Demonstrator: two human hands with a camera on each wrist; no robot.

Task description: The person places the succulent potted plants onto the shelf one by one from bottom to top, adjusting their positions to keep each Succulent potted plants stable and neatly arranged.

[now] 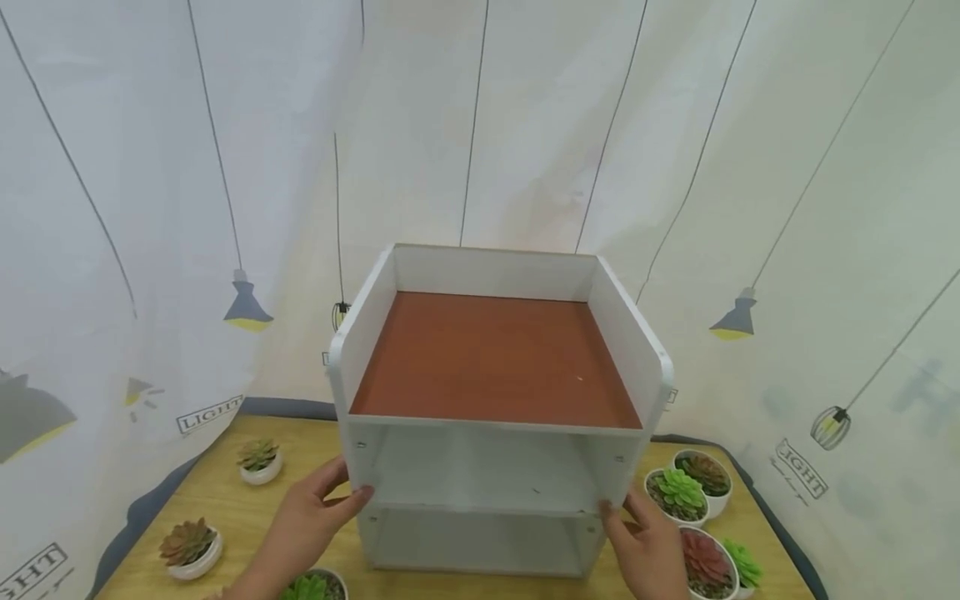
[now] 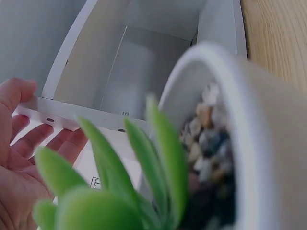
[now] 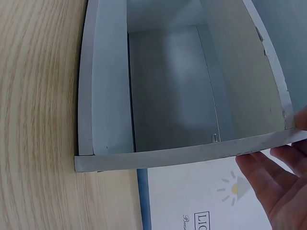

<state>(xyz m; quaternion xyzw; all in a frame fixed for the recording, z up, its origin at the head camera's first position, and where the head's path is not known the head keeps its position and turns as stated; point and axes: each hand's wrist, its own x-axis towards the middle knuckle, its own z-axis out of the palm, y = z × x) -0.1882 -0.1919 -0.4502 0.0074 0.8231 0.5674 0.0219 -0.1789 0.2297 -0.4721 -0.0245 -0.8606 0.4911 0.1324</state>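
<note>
A small white shelf unit (image 1: 495, 501) stands on the wooden table, with a reddish-brown top board (image 1: 495, 358) inside raised side and back panels. Its two lower compartments face me, and no objects show in them. My left hand (image 1: 309, 515) holds the left side panel, thumb on the front edge and fingers along the outside. On the opposite side my right hand (image 1: 649, 546) grips the right panel the same way, near the middle shelf. In the right wrist view, the fingertips (image 3: 256, 165) touch the panel's outer face.
Potted succulents flank the unit: a brownish one (image 1: 187, 543) and another (image 1: 258, 460) at left, a green one (image 1: 307, 587) by my left forearm, and a cluster with a red one (image 1: 705, 560) at right. A lamp-print cloth (image 1: 525, 125) hangs behind the table (image 1: 225, 492).
</note>
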